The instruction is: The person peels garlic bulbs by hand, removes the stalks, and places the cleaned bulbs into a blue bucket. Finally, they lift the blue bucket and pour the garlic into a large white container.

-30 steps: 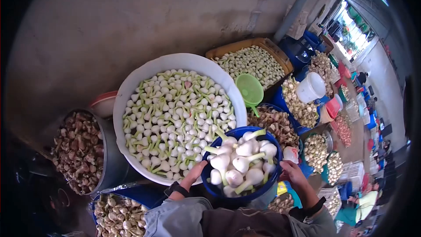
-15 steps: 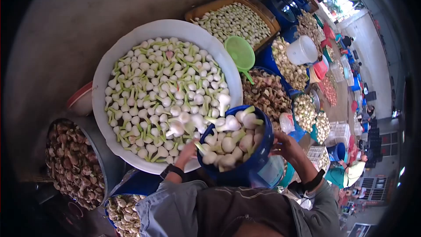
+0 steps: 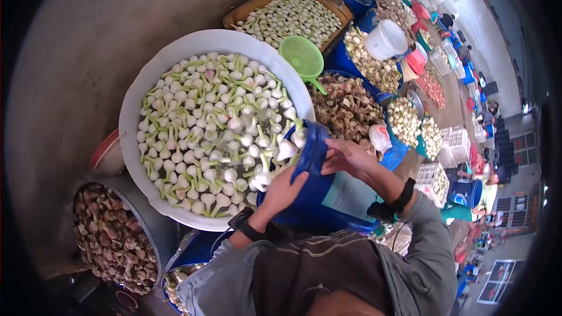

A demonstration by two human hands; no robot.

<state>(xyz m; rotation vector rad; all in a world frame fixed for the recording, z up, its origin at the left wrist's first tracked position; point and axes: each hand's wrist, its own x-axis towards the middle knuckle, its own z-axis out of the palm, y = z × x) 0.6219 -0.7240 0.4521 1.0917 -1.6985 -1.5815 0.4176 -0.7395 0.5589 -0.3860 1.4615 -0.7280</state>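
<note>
At the lower left, a deep grey tub (image 3: pixel 153 222) holds rough brown bulbs (image 3: pixel 114 237). To its right, filling the centre-left, stands a large round white basin (image 3: pixel 132 131) in which pale bulbs with green stems (image 3: pixel 190 123) lie in water, disturbed near the basin's lower right. Just right of centre, the left hand (image 3: pixel 282 194) clasps a deep blue plastic bucket (image 3: pixel 309 196) near its mouth, on the side closer to the wearer. The bucket is tilted: its long axis runs from the base at lower right to the mouth at upper left, so that the mouth faces the basin across the basin's lower-right rim, with white bulbs at the lip. The right hand (image 3: pixel 346 158) grips the far side, fingers bent over the rim. The basin thus lies left and up from both hands, the left being nearer. Above them, a light-green plastic colander (image 3: pixel 301 57) sits by the basin's upper-right edge.
</note>
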